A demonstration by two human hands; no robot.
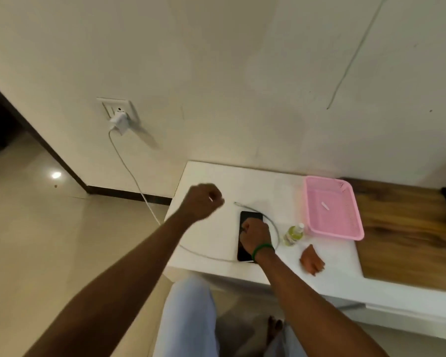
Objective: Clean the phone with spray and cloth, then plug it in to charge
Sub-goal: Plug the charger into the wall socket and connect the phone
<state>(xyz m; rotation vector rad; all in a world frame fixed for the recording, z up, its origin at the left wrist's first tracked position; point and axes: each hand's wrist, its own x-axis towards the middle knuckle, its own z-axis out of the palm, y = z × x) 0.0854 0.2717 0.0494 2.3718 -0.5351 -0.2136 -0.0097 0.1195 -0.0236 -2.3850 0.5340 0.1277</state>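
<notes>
Head view: your right hand (255,234) holds the phone (251,218) flat on the white bench (216,238); left hand (204,200) raised in a fist.
Right fingers curl at the phone's left edge. Left fist is blurred, over the bench's left part; can't tell if it holds anything. Cable (149,206) loops round the phone, free plug end lying just past its top, other end at the charger (119,122) in the wall socket. Spray bottle (294,234) stands just right of the loop; crumpled orange cloth (312,258) lies nearer you; pink basket (332,207) sits behind the bottle.
</notes>
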